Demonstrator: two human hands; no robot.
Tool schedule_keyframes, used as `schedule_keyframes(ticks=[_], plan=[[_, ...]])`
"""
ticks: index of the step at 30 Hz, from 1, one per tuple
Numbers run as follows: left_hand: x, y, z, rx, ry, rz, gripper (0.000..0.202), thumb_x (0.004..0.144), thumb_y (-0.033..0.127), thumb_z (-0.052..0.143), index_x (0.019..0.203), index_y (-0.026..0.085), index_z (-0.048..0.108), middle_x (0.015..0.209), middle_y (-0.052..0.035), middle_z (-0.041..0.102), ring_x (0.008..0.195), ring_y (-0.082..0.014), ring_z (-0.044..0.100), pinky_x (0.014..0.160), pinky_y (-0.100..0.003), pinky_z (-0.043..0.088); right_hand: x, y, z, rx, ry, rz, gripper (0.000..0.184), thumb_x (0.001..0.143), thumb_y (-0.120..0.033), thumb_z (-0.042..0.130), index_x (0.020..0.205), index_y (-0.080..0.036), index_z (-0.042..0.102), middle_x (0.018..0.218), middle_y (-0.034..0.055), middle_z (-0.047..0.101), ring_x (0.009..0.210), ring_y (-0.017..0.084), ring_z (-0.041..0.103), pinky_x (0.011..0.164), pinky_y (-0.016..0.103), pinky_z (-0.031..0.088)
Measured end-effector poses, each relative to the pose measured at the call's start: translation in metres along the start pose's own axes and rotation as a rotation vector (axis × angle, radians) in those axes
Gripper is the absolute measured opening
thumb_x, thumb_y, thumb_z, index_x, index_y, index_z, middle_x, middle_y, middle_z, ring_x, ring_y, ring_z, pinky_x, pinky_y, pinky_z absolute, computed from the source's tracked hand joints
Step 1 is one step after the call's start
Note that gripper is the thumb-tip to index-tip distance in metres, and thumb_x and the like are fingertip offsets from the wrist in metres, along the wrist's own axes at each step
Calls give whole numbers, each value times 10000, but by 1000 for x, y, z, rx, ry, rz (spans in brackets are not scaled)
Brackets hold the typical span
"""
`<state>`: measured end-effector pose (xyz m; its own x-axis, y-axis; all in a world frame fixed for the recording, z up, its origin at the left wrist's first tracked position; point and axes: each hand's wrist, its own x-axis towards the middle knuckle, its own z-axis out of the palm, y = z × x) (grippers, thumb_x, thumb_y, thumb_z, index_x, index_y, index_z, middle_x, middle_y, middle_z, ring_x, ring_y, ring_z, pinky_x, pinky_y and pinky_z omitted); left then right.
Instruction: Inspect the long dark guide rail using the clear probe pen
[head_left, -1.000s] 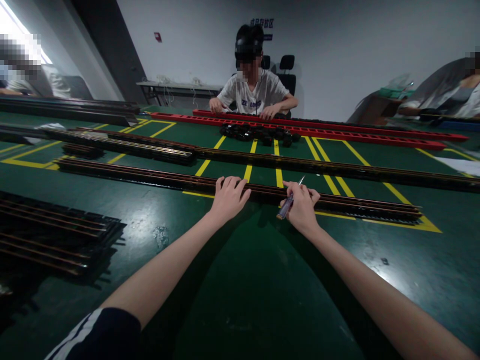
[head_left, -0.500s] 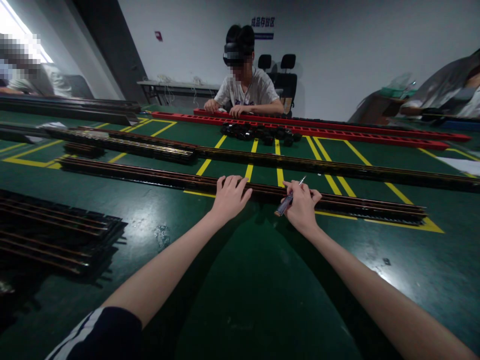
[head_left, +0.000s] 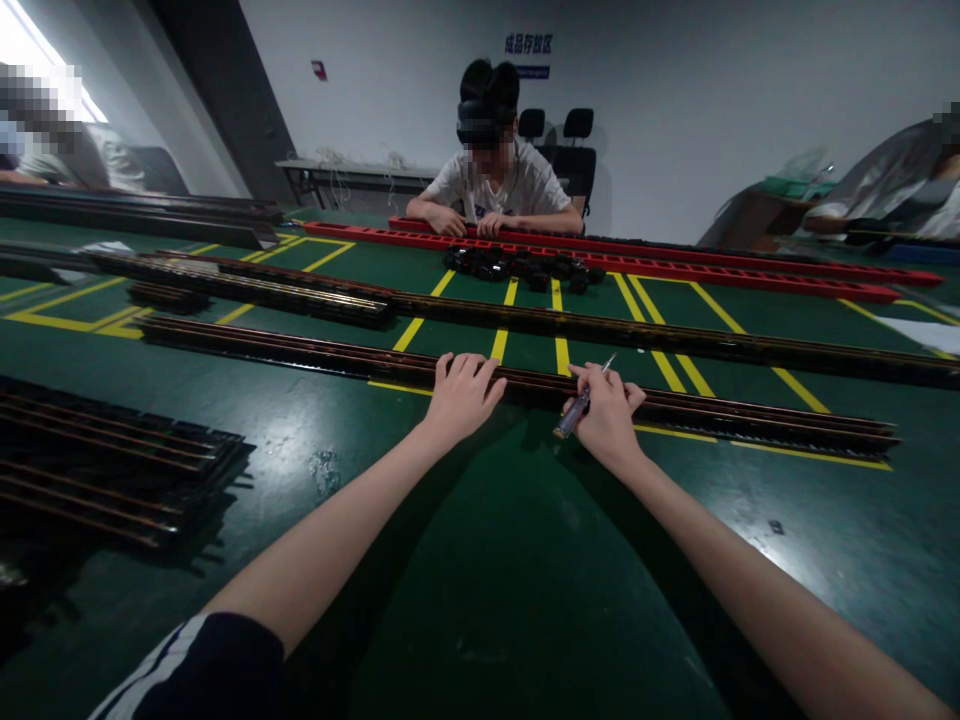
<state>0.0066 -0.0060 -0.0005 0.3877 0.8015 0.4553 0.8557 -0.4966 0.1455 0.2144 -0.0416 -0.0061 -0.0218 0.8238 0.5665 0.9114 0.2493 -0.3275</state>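
My left hand [head_left: 463, 395] lies over a long dark rail [head_left: 750, 415], its spread fingers curled across the top and the thumb at the near side. To its right, my right hand [head_left: 609, 415] is closed around a screwdriver [head_left: 571, 416] with a translucent purple handle. The screwdriver's metal tip points up and away from me. Some right fingers also touch the rail. Copper-coloured lines run along the rail, which lies crosswise before me. The fingertips on its far side are partly hidden.
Stacked dark rails [head_left: 97, 460] lie at the left on the green table [head_left: 480, 590]. Another long rail [head_left: 675, 335] runs behind mine. Beyond are black parts [head_left: 525, 268] and red slotted rails [head_left: 675, 265]. A person [head_left: 495, 180] in a headset works opposite, both hands at the red rails.
The rail under my hands has slid to the right, both its ends shifted. My hands have barely moved. The person opposite has leaned slightly to the right.
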Motion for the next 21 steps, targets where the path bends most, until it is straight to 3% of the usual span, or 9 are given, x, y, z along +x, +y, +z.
schedule_keyframes(ticks=[4, 11, 17, 21], plan=[[0, -1, 2, 18, 22, 7, 421, 951, 386, 293, 1192, 180, 571, 1174, -101, 616, 1147, -246, 500, 1039, -475, 275, 0, 0, 2, -4, 13, 33, 196, 672, -116, 491, 778, -227, 368, 1096, 103, 656, 1053, 289, 523, 807, 419, 271], [-1, 0, 1, 14, 38, 0, 415, 952, 380, 291, 1192, 182, 566, 1178, -98, 611, 1143, -242, 499, 1036, -464, 278, 0, -5, 1, -13, 30, 21, 326, 554, -18, 418, 800, -228, 372, 1094, 82, 658, 1114, 275, 515, 800, 404, 281], [-1, -1, 1, 7, 24, -1, 421, 956, 383, 285, 1174, 179, 581, 1163, -100, 618, 1132, -242, 503, 1040, -474, 277, -1, -2, -1, -25, 65, 15, 275, 603, -12, 397, 761, -233, 354, 1130, 102, 660, 1203, 263, 476, 839, 423, 289], [-1, -2, 2, 4, 24, 7, 432, 956, 390, 277, 1182, 179, 578, 1157, -102, 621, 1122, -242, 512, 1041, -474, 278, -2, -5, -4, -8, 50, -36, 167, 685, -113, 468, 783, -233, 403, 1105, 119, 657, 1189, 276, 481, 870, 437, 294]])
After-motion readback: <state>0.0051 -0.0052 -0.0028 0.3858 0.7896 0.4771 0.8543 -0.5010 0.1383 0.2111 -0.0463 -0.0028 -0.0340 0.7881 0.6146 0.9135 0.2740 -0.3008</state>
